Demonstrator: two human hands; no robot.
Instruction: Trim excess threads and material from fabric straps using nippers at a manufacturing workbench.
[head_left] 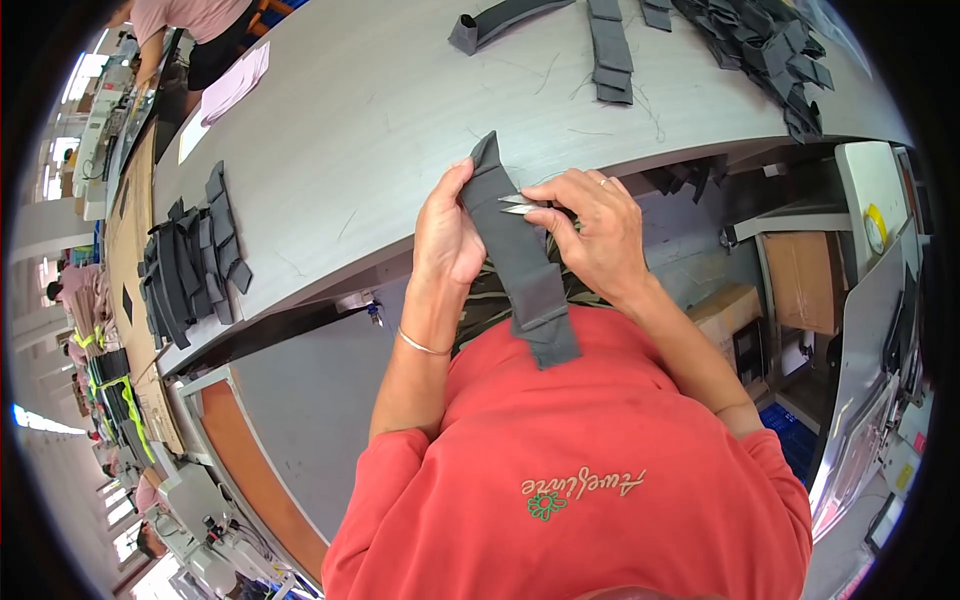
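My left hand [447, 228] grips the upper left edge of a dark grey fabric strip [518, 255], thumb along its side. The strip hangs down over my lap and the front of my red shirt, with folded layers at its lower end. Closed around small silver thread snips [518, 205], my right hand [600, 230] is at the strip's right edge. The two blades lie slightly apart over the fabric near its upper part. Whether they touch a thread I cannot tell.
Beyond my hands stretches a grey table [390, 120] with loose thread ends. Folded strips [611, 60] and a dark heap [765, 50] lie at its far side, more strips [185, 265] at the left. White paper [225, 95] lies far left, near another person [190, 30]. A cardboard box [800, 280] stands below right.
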